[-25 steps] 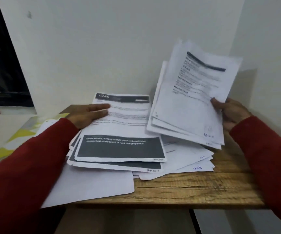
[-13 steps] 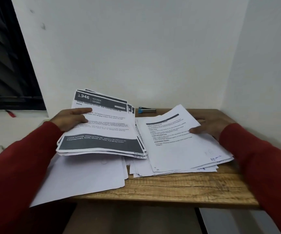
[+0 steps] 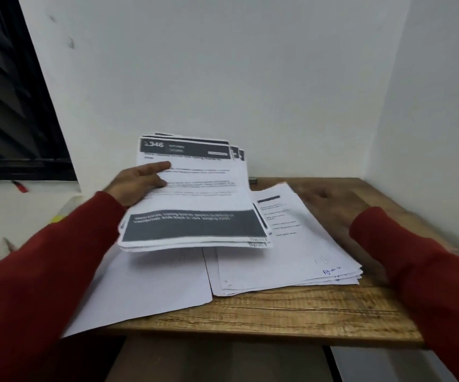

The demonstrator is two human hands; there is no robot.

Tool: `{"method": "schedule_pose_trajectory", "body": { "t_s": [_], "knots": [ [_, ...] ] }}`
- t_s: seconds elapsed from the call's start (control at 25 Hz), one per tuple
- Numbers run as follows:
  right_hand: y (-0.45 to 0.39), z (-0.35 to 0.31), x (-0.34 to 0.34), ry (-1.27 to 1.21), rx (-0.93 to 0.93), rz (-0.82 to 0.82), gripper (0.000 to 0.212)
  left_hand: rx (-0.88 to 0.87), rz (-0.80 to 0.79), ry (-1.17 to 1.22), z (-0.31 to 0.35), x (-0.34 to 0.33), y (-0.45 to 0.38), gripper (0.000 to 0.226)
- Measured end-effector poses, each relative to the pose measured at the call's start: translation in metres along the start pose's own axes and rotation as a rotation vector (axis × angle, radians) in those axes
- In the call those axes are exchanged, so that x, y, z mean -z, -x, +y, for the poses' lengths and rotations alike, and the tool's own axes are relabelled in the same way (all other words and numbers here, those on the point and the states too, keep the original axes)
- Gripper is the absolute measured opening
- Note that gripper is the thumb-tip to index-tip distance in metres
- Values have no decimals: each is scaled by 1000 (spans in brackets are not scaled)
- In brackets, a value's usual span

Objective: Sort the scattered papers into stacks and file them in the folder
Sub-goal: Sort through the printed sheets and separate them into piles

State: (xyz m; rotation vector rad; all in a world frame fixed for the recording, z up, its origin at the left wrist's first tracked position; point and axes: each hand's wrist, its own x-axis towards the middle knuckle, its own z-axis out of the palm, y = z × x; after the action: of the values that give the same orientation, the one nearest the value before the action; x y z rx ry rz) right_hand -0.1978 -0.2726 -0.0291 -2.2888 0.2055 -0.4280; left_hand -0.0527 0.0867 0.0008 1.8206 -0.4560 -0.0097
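Left hand (image 3: 137, 183) gripping a sheaf of printed papers (image 3: 195, 199), lifted above the counter (image 3: 305, 310). Right hand (image 3: 325, 202), blurred, near the far right, beside a flat stack (image 3: 291, 252). Blank sheet (image 3: 151, 285) overhanging the near left edge.

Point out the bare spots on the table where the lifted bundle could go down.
Bare wood shows along the table front edge, before the flat stack, and in the back right corner near the right hand. The left half is crowded: loose sheets lie under the bundle held by the left hand.
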Motion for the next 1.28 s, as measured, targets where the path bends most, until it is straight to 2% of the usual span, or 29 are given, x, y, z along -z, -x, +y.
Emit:
{"method": "schedule_pose_trajectory", "body": {
  "t_s": [0.08,0.16,0.24,0.32,0.44,0.52,0.64,0.76,0.84,0.92,1.0,1.16,1.28],
  "knots": [
    [1,-4,5,-404,-68,-18,58,-40,-41,69,5,-23,-1,46],
    [5,-15,3,-738,-114,-146,56,-156,-63,162,14,-45,3,59],
    [9,-25,-4,-764,-23,-150,42,-343,-94,177,28,-64,8,79],
    [8,-36,-6,-779,79,-35,42,-457,-94,148,39,-79,8,98],
    [5,-49,-3,-748,188,167,40,-395,9,253,51,-88,7,107],
    [4,-60,2,-707,241,248,38,-406,67,282,59,-94,11,98],
    [4,-75,16,-698,314,275,39,-543,145,283,77,-94,17,73],
    [9,-61,18,-702,307,127,45,-549,146,285,74,-96,27,56],
    [18,-37,7,-685,222,45,41,-507,134,166,48,-102,35,46],
    [24,-27,4,-665,185,32,31,-479,80,73,28,-107,39,37],
    [23,-34,11,-663,193,11,28,-449,70,90,27,-104,31,30],
    [14,-59,27,-721,227,-44,30,-404,63,254,38,-88,15,33],
    [11,-58,21,-738,283,-13,32,-356,45,359,28,-84,12,36]
  ]
}}
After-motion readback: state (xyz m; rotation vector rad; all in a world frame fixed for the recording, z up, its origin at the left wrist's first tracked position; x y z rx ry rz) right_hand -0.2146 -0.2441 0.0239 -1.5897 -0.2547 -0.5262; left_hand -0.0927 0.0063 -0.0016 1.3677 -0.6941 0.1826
